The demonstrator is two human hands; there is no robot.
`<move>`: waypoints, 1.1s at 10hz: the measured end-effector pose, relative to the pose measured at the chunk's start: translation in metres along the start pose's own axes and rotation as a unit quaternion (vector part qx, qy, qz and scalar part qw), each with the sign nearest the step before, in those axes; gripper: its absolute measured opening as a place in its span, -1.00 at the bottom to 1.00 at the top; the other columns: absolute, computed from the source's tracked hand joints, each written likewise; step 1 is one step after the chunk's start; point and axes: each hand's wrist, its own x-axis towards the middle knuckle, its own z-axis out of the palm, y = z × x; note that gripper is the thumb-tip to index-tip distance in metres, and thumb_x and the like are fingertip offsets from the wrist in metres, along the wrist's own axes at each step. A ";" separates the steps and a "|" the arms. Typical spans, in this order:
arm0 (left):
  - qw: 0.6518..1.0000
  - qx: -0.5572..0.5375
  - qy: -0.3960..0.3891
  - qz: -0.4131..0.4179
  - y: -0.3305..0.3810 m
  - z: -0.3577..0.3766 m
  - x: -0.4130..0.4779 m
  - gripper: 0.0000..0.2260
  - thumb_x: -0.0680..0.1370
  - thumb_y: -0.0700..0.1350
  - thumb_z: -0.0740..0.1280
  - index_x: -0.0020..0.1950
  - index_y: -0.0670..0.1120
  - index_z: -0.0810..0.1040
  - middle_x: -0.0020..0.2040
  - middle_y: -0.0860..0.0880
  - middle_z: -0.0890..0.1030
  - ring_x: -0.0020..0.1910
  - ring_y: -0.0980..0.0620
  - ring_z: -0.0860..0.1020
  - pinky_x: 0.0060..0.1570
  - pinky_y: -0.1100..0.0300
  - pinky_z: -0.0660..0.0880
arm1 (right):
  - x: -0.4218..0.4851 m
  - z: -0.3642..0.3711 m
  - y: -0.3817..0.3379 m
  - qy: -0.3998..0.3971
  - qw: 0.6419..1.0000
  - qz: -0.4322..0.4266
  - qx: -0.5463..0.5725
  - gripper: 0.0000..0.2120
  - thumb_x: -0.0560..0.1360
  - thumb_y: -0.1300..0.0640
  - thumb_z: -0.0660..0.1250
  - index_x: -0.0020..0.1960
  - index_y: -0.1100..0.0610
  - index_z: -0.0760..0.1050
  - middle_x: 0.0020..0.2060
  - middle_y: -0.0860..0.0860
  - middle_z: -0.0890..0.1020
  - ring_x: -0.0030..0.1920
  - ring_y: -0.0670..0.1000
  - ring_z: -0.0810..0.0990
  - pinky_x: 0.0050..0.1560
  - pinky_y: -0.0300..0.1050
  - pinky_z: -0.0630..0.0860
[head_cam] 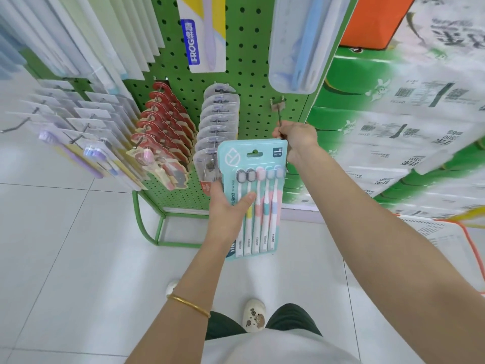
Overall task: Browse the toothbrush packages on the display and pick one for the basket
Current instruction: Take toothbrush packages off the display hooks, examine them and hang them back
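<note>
A five-brush pack is clamped by the left hand; the right hand pinches its top corner beside the hook. It is best kept level when lifted clear.

Retail shop, toiletries aisle. Green pegboard display rack at 12 o'clock carries rows of carded toothbrush packs on metal hooks: white packs at 10 o'clock, red-carded ones at 11, clear blister packs dead centre. Bulk-wrapped stacks printed with barcodes at 2 o'clock and a white tiled floor below fit a store aisle.
</note>
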 end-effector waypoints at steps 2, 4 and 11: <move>1.000 -0.001 0.018 0.017 0.008 -0.012 -0.001 -0.64 0.49 -0.19 0.41 0.19 -0.01 0.35 0.04 0.08 0.54 0.02 0.16 0.53 -0.01 0.27 0.47 | -0.002 0.011 0.004 -0.001 0.999 -0.005 0.035 -0.79 0.56 0.44 0.13 -0.07 0.25 0.50 -0.39 0.05 0.50 -0.46 -0.07 0.45 -0.40 -0.27 0.45; 0.999 0.002 0.027 0.021 0.019 -0.023 0.004 -0.67 0.49 -0.17 0.41 0.13 0.03 0.34 0.00 0.11 0.55 0.02 0.09 0.55 0.03 0.17 0.49 | -0.001 0.021 0.008 0.012 0.999 0.002 0.050 -0.75 0.58 0.41 0.06 -0.10 0.28 0.49 0.00 0.27 0.64 -0.15 0.14 0.58 0.13 -0.03 0.54; 0.999 0.014 -0.039 0.029 0.031 -0.044 0.028 -0.65 0.50 -0.15 0.40 0.18 -0.01 0.31 -0.06 0.20 0.47 -0.12 0.33 0.46 -0.22 0.46 0.36 | -0.008 0.034 0.004 0.160 0.895 -0.123 -0.398 -0.54 0.56 0.39 0.00 0.46 0.32 0.14 0.44 0.18 0.28 0.38 0.18 0.36 0.17 -0.10 0.45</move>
